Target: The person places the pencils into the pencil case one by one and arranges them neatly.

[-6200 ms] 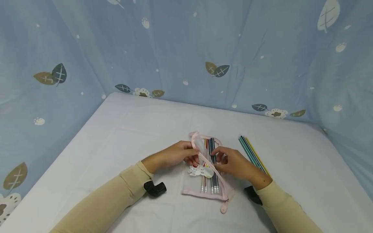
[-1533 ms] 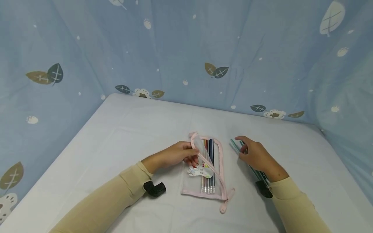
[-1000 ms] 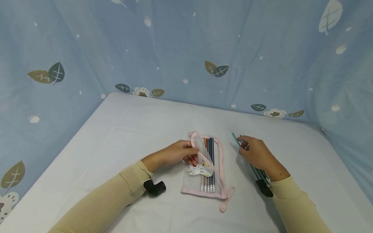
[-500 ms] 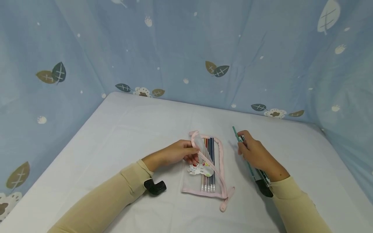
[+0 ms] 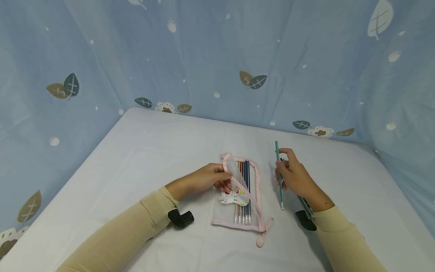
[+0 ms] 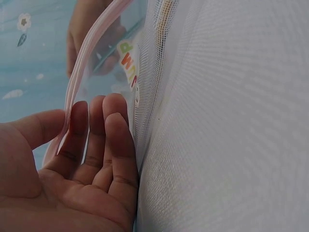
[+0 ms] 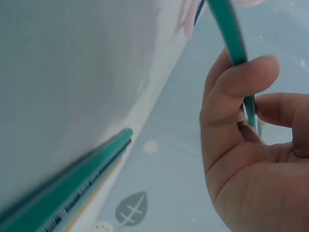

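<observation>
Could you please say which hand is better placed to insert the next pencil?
Probably the right hand: it holds a green pencil, while the left hand holds the pouch open.

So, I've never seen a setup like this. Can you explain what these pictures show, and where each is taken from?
There's no machine at work here, just a person's two bare hands. The wide picture comes from a camera on the head, looking forward and down; the two close ones come from cameras worn on the wrists.

On the white surface lies a see-through pouch with pink edging and several pencils inside. The left hand holds the edge of its opening, as the left wrist picture shows up close. The right hand holds a green pencil between thumb and fingers. More loose pencils lie beside it, partly hidden in the head view. Behind everything hangs blue leaf-patterned cloth.
</observation>
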`<act>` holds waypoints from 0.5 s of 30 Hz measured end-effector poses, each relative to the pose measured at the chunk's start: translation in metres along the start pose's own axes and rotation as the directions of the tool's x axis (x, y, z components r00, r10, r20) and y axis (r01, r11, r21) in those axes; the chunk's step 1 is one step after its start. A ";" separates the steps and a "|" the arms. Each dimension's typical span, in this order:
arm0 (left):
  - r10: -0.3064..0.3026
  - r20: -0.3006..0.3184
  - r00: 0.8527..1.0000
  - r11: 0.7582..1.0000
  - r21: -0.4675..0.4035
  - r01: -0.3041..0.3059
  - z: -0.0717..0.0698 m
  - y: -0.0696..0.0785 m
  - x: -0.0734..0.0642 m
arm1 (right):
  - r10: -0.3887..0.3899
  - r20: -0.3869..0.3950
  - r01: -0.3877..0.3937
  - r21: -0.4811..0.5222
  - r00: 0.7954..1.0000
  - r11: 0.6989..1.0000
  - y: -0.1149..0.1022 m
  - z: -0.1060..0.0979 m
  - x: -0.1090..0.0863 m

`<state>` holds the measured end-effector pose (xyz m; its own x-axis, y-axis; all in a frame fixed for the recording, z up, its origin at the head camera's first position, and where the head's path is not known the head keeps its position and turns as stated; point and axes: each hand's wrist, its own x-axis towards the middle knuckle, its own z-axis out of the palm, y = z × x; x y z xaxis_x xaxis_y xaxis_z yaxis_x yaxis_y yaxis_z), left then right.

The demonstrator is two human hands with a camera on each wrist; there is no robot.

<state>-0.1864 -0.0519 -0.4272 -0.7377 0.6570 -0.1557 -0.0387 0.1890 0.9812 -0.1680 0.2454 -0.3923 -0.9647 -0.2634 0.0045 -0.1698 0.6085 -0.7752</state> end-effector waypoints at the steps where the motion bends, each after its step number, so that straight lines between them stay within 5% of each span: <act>1: 0.000 -0.001 1.000 1.000 0.001 0.000 0.000 0.000 0.000 | -0.002 0.006 0.002 0.031 1.000 1.000 0.000 0.001 0.001; 15: -0.003 0.000 1.000 1.000 0.005 0.003 0.000 0.001 -0.003 | 0.000 0.027 -0.005 0.194 1.000 0.981 -0.005 0.012 0.001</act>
<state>-0.1842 -0.0543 -0.4258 -0.7378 0.6561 -0.1588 -0.0377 0.1948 0.9801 -0.1660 0.2331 -0.3958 -0.9589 -0.2833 -0.0124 -0.1224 0.4530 -0.8831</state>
